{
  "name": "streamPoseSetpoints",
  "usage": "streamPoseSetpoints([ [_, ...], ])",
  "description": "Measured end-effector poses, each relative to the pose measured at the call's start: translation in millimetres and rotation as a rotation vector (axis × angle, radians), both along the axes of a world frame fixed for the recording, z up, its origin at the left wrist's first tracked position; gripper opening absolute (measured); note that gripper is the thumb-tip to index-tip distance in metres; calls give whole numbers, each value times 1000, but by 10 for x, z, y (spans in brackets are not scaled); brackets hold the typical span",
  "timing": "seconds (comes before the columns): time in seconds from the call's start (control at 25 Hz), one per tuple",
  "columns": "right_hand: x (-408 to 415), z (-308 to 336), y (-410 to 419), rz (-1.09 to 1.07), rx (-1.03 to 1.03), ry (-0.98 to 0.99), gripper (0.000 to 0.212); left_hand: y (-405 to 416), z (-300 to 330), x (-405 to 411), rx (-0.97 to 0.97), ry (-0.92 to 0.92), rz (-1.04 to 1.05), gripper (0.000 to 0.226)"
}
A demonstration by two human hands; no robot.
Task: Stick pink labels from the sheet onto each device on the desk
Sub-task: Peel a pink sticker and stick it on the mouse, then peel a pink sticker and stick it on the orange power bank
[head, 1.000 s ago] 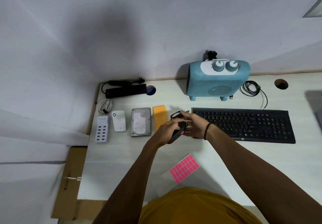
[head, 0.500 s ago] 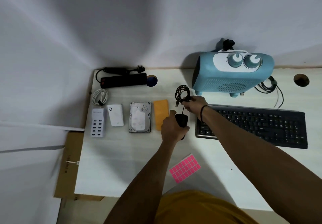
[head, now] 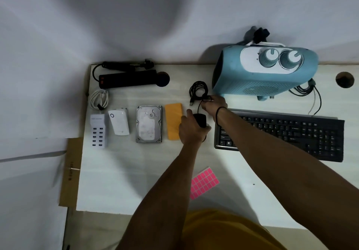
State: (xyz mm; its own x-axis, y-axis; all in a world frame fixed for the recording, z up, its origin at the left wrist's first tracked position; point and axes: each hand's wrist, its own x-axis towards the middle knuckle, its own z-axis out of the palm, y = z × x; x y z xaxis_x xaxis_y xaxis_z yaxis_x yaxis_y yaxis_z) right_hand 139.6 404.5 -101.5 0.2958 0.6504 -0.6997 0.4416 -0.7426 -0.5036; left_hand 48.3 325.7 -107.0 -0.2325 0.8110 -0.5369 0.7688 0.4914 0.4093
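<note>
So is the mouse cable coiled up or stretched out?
Coiled: the mouse cable sits in loops beside the right hand.

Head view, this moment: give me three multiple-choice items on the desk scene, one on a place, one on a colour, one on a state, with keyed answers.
1. Where does the sheet of pink rectangular labels lie?
A. on the near part of the white desk
B. on the black keyboard
C. against the wall

2. What colour is the rounded two-knob fan heater?
A. orange
B. light blue
C. black

3. What does the left hand do?
A. lies flat on the desk
B. grips the black computer mouse
C. holds the label sheet

Answers: 1 A, the sheet lies between the forearms near the person; 2 B, its shell is light blue; 3 B, its fingers wrap the mouse while the right hand pinches the coiled black cable.
</note>
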Motion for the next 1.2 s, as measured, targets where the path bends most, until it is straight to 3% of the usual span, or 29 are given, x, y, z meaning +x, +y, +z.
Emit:
streamPoseSetpoints([
  [0.24, 81, 215, -270, 63, -1, -31, 57, -77, 207, -30, 17, -25, 2, 73],
  [0.52, 44, 441, -1178, 99, 133, 43, 35, -643, 409, -246, 75, -37, -153, 45],
  [0.72, -3, 314, -2026, 246, 64, 35, 22, -1300, 233, -595, -57, -14, -304, 34],
  [0.88, -86, 150, -2515, 444, -10, -26, 21, -1683, 118, -829, -113, 30, -398, 38],
  [1.08, -219, 53, -2823, 802, -43, -167, 34, -1983, 24, -1019, -155, 139, -470, 62],
  [1.2, -270, 21, -2920, 883, -39, -222, 43, -2119, -15, -1046, -156, 231, -483, 66],
])
